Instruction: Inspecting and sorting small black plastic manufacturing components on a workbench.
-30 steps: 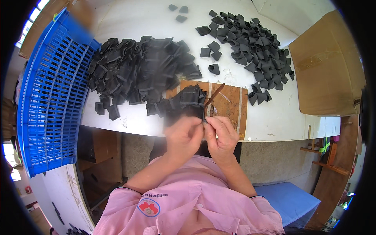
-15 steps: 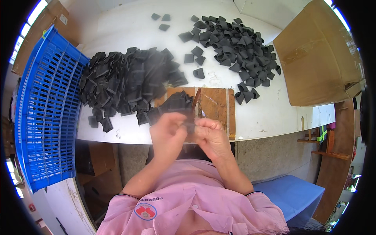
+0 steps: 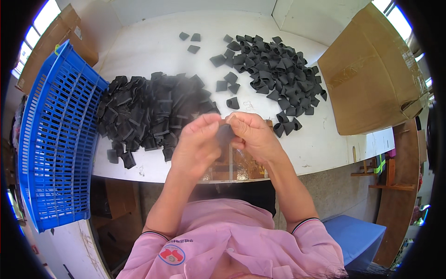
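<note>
My left hand [image 3: 196, 145] and my right hand [image 3: 253, 132] meet over the wooden board [image 3: 246, 173], their fingers closed on a small dark grey fabric-like piece [image 3: 225, 134] between them. Motion smears the piece, so its exact shape is hard to make out. The hands and forearms cover most of the board. To the left of my left hand lies a heap of flat black pieces [image 3: 134, 111]. Beyond my right hand spreads a pile of dark grey, tube-like curled pieces [image 3: 278, 69]. One loose curled piece [image 3: 232, 102] rests just past my fingertips.
A blue plastic basket [image 3: 62, 139] stands tilted along the left edge of the white table [image 3: 153, 42]. At the right is a large cardboard box [image 3: 371, 69]; another cardboard box [image 3: 72, 37] sits back left. Below the table, lower right, is a blue box-like object [image 3: 355, 237].
Both hands have moved away from my body and up over the board, with the dark piece between them. The reddish-brown upright strip on the board is now hidden. The view has shifted slightly.
</note>
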Available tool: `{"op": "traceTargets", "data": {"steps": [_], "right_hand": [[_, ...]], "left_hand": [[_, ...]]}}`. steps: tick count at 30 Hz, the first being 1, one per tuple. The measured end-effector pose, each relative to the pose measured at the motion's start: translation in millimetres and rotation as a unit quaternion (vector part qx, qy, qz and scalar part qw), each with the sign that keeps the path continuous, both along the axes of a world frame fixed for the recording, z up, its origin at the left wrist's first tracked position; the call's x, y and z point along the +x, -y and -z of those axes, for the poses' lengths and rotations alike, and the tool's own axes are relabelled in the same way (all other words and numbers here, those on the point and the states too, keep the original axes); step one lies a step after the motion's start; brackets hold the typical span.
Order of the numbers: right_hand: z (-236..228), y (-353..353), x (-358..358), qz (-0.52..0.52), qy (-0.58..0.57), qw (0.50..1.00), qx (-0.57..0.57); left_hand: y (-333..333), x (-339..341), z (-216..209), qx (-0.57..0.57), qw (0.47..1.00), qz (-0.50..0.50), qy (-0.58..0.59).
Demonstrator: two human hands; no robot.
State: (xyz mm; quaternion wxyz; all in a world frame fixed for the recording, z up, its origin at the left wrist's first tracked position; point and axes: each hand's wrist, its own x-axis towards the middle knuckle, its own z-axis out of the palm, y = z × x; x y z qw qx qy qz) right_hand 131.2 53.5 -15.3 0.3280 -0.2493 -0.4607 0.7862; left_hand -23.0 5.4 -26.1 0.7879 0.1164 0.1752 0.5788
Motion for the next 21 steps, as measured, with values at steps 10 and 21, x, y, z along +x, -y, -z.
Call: {"op": "traceTargets", "data": {"steps": [10,21], "right_hand": [[-6.4,27.8,2.6,0.297,0.194,0.804,0.477],[-18.3,25.5,-18.7,0.371,0.238,0.667,0.601]], "left_hand": [[-3.3,11.1,-22.3,0.303,0.766,-0.259,-0.504],[8.8,25.5,-23.8,0.096,0.942,-0.292,-0.137]]}}
